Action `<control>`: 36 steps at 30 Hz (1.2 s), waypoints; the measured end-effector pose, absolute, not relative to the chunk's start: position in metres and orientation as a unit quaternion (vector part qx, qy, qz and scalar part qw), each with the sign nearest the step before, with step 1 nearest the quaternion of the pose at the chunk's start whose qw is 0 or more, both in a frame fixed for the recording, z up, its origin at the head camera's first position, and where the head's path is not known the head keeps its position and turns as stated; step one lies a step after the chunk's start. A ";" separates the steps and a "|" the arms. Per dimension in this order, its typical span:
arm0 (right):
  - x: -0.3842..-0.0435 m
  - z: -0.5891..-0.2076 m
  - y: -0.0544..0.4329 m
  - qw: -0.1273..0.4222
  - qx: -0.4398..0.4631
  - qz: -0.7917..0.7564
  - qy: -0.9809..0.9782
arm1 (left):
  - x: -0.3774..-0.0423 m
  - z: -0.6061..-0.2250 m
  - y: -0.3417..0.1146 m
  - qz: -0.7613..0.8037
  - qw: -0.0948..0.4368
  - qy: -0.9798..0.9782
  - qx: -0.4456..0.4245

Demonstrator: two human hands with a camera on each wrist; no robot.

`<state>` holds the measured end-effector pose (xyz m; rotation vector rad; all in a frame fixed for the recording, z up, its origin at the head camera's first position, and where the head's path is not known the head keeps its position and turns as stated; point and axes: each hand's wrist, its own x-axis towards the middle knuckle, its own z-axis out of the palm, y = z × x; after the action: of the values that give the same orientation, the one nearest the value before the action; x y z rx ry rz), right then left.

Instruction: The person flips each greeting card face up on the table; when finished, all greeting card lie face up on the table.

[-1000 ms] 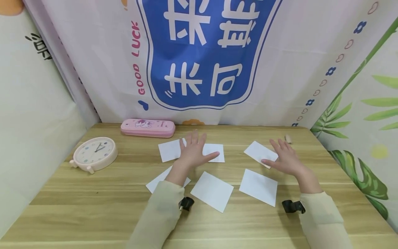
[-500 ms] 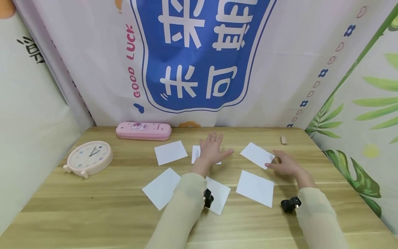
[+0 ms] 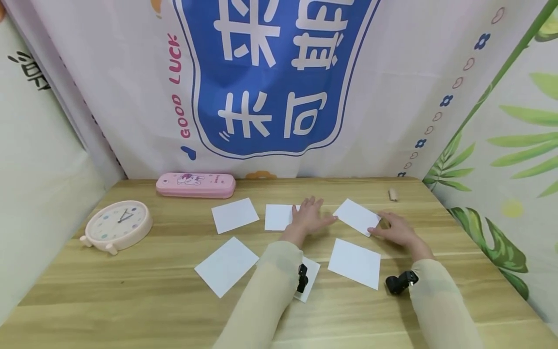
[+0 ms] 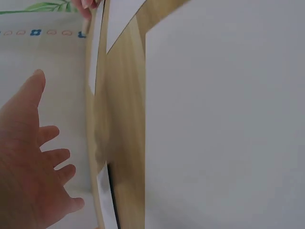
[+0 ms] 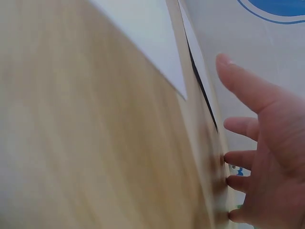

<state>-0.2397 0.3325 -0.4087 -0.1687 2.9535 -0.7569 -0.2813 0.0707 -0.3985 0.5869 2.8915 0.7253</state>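
Six white cards (image 3: 354,263) lie in two loose rows on the counter (image 3: 144,305). The right hand (image 3: 394,229) is at the right edge of the rear right card (image 3: 357,217), fingers apart and clasping nothing; whether the tips touch it cannot be told. The left hand (image 3: 308,216) is spread, likewise unladen, over the right part of the rear middle card (image 3: 277,217).

Risk: with a thin card lying flat, fingertips may miss the edge and merely slide it. The left sleeve (image 3: 266,293) or its camera (image 3: 302,277) could drag the front middle card (image 3: 312,270), which they partly cover in the head view.

Materials: cards matte, straight-edged, probably stiff; counter wood-grained; sleeve pale, soft-looking cloth; clock (image 3: 117,223) round, with two stub feet; case (image 3: 196,185) pink, oblong, round-cornered.
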 end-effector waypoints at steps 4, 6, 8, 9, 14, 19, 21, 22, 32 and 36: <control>-0.243 -0.415 0.330 0.051 -0.028 -0.227 0.972 | -0.282 -0.404 0.078 0.244 0.067 0.947 0.198; -0.244 -0.417 0.329 0.055 -0.017 -0.227 0.972 | -0.282 -0.407 0.081 0.243 0.071 0.947 0.199; -0.244 -0.419 0.327 0.057 -0.012 -0.233 0.971 | -0.282 -0.410 0.082 0.237 0.074 0.948 0.198; -0.245 -0.419 0.326 0.058 -0.011 -0.234 0.970 | -0.281 -0.412 0.082 0.232 0.073 0.949 0.200; -0.245 -0.420 0.326 0.067 -0.017 -0.234 0.970 | -0.276 -0.420 0.084 0.217 0.067 0.951 0.209; -0.246 -0.421 0.330 0.076 -0.034 -0.238 0.968 | -0.274 -0.426 0.086 0.199 0.064 0.955 0.211; -0.246 -0.420 0.331 0.075 -0.045 -0.248 0.965 | -0.275 -0.429 0.086 0.185 0.061 0.958 0.212; -0.247 -0.423 0.334 0.069 -0.054 -0.253 0.963 | -0.275 -0.429 0.086 0.179 0.059 0.959 0.213; -0.248 -0.420 0.333 0.064 -0.032 -0.229 0.971 | -0.278 -0.434 0.086 0.181 0.023 0.958 0.222; -0.245 -0.424 0.330 0.061 -0.019 -0.223 0.973 | -0.277 -0.439 0.083 0.189 0.013 0.955 0.228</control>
<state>-0.2455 0.3301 -0.4237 -0.0562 2.9420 -0.6747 -0.2770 0.0825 -0.4387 0.7094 2.9763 0.5878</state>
